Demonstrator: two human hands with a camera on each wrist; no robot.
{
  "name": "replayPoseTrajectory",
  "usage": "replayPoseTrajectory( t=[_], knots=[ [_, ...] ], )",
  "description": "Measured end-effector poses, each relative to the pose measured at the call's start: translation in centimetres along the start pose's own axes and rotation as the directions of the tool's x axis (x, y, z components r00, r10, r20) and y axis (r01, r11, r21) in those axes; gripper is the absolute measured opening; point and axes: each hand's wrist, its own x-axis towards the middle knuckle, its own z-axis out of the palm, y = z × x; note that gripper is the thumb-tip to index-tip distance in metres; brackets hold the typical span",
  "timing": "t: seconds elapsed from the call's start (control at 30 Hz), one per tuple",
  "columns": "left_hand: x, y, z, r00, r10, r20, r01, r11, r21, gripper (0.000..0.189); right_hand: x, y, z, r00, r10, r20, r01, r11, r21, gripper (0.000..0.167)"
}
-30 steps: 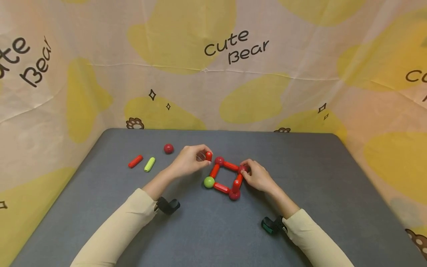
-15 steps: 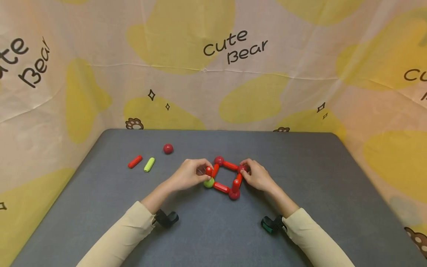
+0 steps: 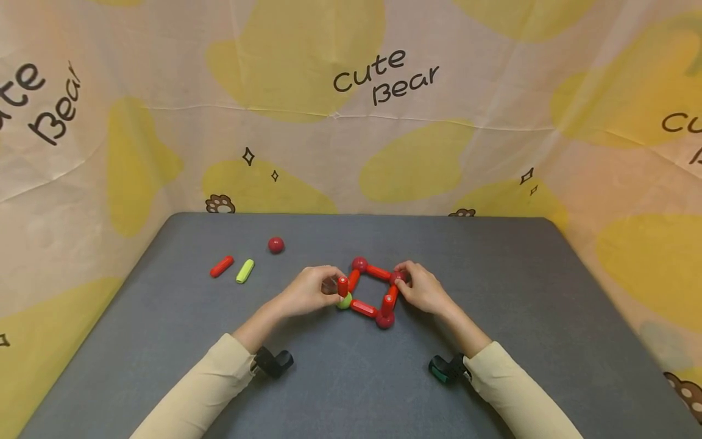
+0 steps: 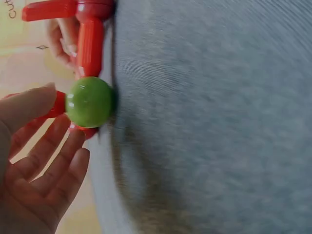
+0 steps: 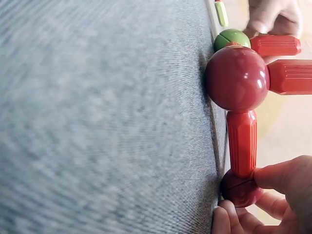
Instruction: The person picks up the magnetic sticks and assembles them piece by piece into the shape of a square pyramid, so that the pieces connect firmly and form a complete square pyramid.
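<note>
On the table, red magnetic rods and balls form a four-sided frame with one green ball (image 3: 343, 301) at its left corner. A red rod (image 3: 342, 285) stands upright on that ball. My left hand (image 3: 310, 291) has its thumb and finger around this rod; in the left wrist view, the thumb covers part of it beside the green ball. My right hand (image 3: 421, 289) pinches the dark red ball (image 5: 241, 189) at the right corner. Another upright rod (image 3: 387, 305) stands on the near red ball (image 3: 385, 320). The far corner has a red ball (image 3: 359, 264).
To the left lie a loose red rod (image 3: 222, 266), a yellow-green rod (image 3: 245, 271) and a loose red ball (image 3: 276, 245). A patterned cloth (image 3: 307, 146) rises behind the grey table (image 3: 351, 390).
My left hand has brought its red rod down and nearer onto the green ball, where it now stands upright. My right hand keeps its place on the right corner ball.
</note>
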Motion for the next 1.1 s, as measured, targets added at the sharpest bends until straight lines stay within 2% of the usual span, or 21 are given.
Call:
replayPoseTrajectory(
  t=[0.17, 0.33, 0.57, 0.73, 0.87, 1.0, 1.1],
  knots=[
    [-0.3, -0.3, 0.4, 0.999, -0.024, 0.042, 0.023, 0.999, 0.036, 0.018, 0.5, 0.1, -0.1, 1.0, -0.014, -0.008, 0.014, 1.0, -0.002, 0.024],
    [-0.5, 0.0, 0.9, 0.999, 0.019, 0.042, -0.025, 0.99, 0.14, 0.017, 1.5, 0.2, -0.2, 0.999, -0.043, 0.001, 0.043, 0.999, 0.012, 0.025],
    [-1.0, 1.0, 1.5, 0.996, 0.065, 0.054, -0.076, 0.968, 0.241, 0.019, 2.9, -0.2, -0.3, 0.997, -0.033, 0.073, 0.03, 0.999, 0.045, 0.028],
    [-1.0, 1.5, 1.7, 0.995, 0.079, 0.064, -0.092, 0.966, 0.24, 0.02, 3.3, -0.3, -0.1, 0.995, -0.01, 0.096, 0.003, 0.997, 0.073, 0.028],
    [-1.1, 1.3, 1.5, 0.994, 0.072, 0.088, -0.088, 0.977, 0.193, 0.02, 3.1, -0.3, 0.0, 0.996, -0.012, 0.092, 0.004, 0.996, 0.084, 0.031],
    [-1.2, 0.9, 0.9, 0.994, 0.037, 0.107, -0.053, 0.988, 0.147, 0.024, 2.4, 0.1, -0.2, 0.998, -0.01, 0.069, 0.004, 0.996, 0.084, 0.037],
    [-1.1, 0.6, 0.3, 0.996, 0.013, 0.091, -0.026, 0.989, 0.143, 0.026, 1.7, 0.5, -0.5, 0.998, -0.005, 0.057, -0.001, 0.995, 0.095, 0.038]
  ],
)
